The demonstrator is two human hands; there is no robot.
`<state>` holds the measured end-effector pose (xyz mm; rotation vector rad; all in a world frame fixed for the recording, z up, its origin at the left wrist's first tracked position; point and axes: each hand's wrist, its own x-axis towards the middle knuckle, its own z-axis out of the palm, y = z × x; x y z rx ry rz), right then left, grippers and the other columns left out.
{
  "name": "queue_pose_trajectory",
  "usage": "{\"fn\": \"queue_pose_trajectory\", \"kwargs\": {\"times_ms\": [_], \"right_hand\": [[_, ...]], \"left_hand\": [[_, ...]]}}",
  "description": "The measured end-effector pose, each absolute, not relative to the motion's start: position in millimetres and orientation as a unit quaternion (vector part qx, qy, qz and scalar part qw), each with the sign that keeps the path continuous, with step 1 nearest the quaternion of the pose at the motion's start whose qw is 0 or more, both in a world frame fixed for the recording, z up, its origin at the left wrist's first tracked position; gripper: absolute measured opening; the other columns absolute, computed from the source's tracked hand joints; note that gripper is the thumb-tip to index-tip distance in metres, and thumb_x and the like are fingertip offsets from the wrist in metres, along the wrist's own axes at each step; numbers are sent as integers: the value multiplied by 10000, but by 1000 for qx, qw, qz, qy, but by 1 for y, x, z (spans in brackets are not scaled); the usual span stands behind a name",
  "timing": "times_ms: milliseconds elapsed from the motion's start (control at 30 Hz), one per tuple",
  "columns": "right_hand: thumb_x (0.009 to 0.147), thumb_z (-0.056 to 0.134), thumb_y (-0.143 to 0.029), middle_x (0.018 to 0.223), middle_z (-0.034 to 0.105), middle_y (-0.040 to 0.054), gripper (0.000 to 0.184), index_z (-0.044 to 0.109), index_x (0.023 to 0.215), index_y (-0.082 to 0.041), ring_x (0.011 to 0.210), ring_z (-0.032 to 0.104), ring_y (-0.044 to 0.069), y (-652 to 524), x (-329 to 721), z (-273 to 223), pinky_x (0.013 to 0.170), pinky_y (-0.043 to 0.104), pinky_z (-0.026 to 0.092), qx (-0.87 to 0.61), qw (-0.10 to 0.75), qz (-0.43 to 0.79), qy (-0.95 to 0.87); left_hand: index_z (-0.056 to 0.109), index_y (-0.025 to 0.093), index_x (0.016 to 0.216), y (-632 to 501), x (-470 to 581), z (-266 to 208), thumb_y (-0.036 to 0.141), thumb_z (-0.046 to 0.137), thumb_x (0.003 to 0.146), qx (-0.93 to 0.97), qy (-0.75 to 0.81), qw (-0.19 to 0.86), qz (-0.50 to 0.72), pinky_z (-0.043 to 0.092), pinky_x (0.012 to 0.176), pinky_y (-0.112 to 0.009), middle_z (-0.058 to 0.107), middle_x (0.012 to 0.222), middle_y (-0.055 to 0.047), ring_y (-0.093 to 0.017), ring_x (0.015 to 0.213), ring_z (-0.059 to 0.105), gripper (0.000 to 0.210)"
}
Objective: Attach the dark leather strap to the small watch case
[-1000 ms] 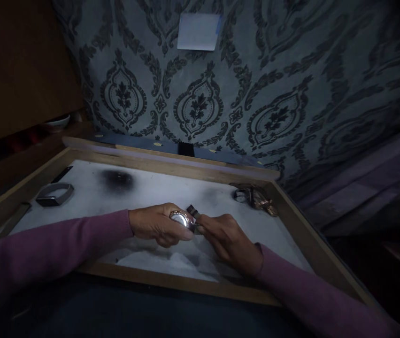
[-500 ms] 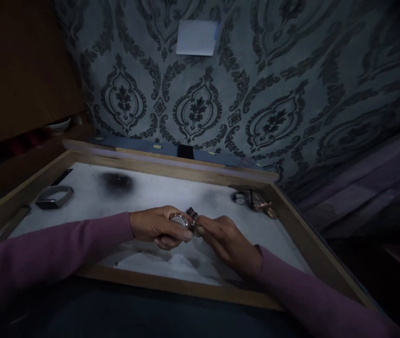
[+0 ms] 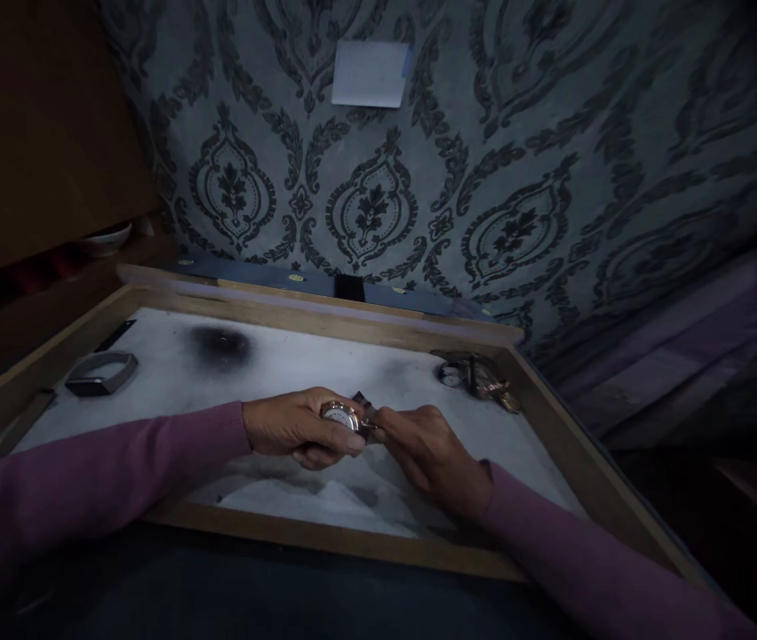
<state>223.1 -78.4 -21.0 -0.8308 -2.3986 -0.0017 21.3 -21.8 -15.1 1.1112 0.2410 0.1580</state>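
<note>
Grey-blue, dark-scrolled wallpaper (image 3: 371, 204) covers our upper frame, above our shallow white-lined wooden tray (image 3: 285, 535). Below centre, our right hand (image 3: 435, 449) curls, its hold hidden from us; our left hand (image 3: 291, 427) grasps a round, shiny metal-cased watch (image 3: 339, 417) between thumb and fingers.

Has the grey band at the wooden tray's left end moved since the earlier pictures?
No. The grey band keeps its place beside the tray's left wall; both shift slightly together as the camera moves.
</note>
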Motion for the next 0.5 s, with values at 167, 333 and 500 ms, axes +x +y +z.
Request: {"fn": "queue_pose_trajectory", "kwargs": {"times_ms": [167,333,500], "right_hand": [[958,331,-106,546,456,-48,192,447,837,-199,425,410,108,-78,221,-21,470,243,276,-327,304,5,-895],[955,324,-109,560,460,-43,214,439,799,-201,434,440,106,-80,220,-22,488,238,298,-353,294,12,-888],[951,328,-105,560,451,-47,220,446,794,-202,427,429,104,-80,219,-22,485,236,302,-356,307,21,-882]], "left_hand": [[525,144,793,-22,21,-14,302,698,769,523,112,841,81,194,338,-155,392,431,96,-34,349,250,236],[506,153,787,-24,22,-15,338,706,760,513,122,845,92,188,342,-161,391,417,101,-33,342,235,273],[510,153,803,-24,23,-16,321,712,756,501,109,852,101,193,344,-162,400,436,95,-37,355,255,267]]}}
